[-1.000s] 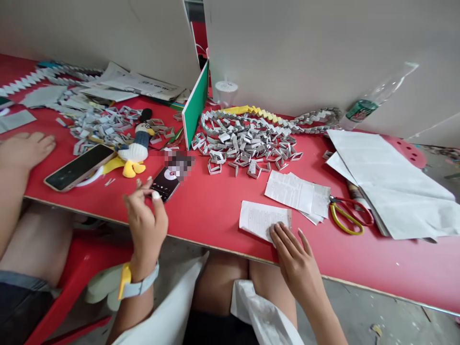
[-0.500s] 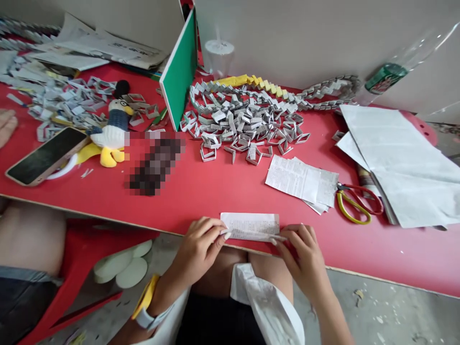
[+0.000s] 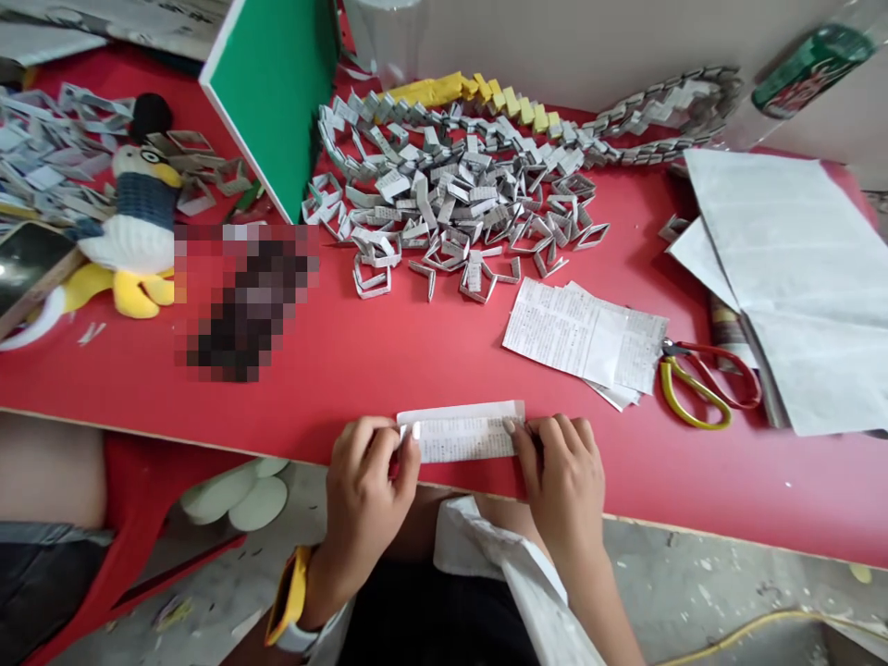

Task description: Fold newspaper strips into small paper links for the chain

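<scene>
The left hand [image 3: 367, 476] pinches the left end of a printed paper strip [image 3: 462, 431] lying at the near edge of the red table [image 3: 416, 356], fingers closed on it. The right hand [image 3: 565, 476] pinches the right end likewise. To fold it cleanly, the long edges want lining up before the crease is pressed flat against the tabletop.

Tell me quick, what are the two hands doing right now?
Left hand: closed, pinching the left end of the paper strip.
Right hand: closed, pinching the strip's right end.
</scene>
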Demonstrator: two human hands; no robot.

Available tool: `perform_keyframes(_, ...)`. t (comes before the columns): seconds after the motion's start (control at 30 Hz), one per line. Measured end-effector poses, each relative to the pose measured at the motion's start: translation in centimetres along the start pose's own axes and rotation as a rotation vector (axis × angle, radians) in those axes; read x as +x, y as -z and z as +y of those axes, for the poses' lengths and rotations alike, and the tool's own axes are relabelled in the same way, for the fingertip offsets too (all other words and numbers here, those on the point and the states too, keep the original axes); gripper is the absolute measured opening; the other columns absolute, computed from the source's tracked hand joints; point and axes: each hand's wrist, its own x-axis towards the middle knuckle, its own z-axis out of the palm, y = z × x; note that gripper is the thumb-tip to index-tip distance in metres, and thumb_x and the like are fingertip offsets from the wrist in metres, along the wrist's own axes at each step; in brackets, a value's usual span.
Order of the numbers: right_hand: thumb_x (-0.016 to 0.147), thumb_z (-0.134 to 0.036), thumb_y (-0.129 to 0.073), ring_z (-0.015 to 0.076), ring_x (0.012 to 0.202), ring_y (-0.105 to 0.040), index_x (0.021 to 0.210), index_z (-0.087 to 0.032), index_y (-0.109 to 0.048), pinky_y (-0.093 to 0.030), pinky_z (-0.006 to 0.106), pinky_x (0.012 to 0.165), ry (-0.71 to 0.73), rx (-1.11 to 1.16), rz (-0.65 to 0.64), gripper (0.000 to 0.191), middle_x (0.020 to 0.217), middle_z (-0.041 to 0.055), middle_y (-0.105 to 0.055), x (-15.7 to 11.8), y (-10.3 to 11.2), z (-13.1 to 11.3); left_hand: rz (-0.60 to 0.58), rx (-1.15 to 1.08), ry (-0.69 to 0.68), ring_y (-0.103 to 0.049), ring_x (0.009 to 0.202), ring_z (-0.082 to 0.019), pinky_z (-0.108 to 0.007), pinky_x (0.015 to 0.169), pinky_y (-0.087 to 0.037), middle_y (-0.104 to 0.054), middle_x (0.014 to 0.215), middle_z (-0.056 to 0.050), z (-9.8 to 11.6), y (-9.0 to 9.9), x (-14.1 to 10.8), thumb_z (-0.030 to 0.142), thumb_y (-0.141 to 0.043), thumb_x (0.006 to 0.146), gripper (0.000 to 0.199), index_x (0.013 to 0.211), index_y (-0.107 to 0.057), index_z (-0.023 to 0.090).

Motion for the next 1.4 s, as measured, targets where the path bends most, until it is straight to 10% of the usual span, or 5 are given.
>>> perform_keyframes(0.87, 0.096, -0.031, -0.049, 0.0231, 0.065, -0.044, 0.063, -0.025, -0.044, -0.031, 0.034, 0.055, -0.062, -0.371, -0.024, 0.034, 0.056, 0.0037, -0.051, 2.1, -0.9, -1.5, -0.005, 0.161, 0.102, -0.052, 0.074, -0.018, -0.034, 0.063, -0.046, -0.053, 0.094, -0.009, 0.8, -0.7, 1.2, 0.014, -0.062, 0.079, 0.017, 0.072, -0.049, 0.022)
perform_keyframes(1.07, 0.091, -0.026, -0.058, 0.0308, 0.095, -0.054, 0.112, -0.012, -0.059, -0.045, 0.042, 0.078, -0.025, -0.248, 0.156, 0.025, 0.101, 0.0197, -0.063, 0.7, 0.2, -2.7, 0.101, 0.102, 0.196, -0.057, 0.076, -0.017, -0.033, 0.064, -0.049, -0.051, 0.117, -0.016, 0.8, -0.8, 1.0, 0.016, -0.065, 0.077, 0.034, 0.109, -0.053, 0.018)
perform_keyframes(1.23, 0.097, -0.040, -0.042, 0.0236, 0.145, -0.022, 0.142, -0.025, -0.044, -0.004, 0.053, 0.120, 0.522, -0.122, -0.242, 0.047, 0.152, 0.0005, -0.042, -1.7, -0.1, -3.4, 0.107, 0.089, 0.202, -0.060, 0.078, -0.017, -0.031, 0.065, -0.049, -0.050, 0.121, -0.017, 0.9, -1.0, 0.9, 0.015, -0.061, 0.081, 0.038, 0.118, -0.052, 0.017)
perform_keyframes(1.4, 0.097, -0.052, -0.037, 0.0252, 0.141, -0.035, 0.148, -0.016, -0.033, 0.013, 0.052, 0.118, 0.333, -0.150, -0.234, 0.063, 0.148, 0.0066, -0.046, -2.5, 0.0, -0.7, 0.137, 0.071, 0.115, -0.061, 0.086, -0.019, -0.030, 0.069, -0.051, -0.050, 0.118, -0.017, 0.6, -1.0, 0.7, 0.012, -0.063, 0.080, 0.031, 0.110, -0.056, 0.015)
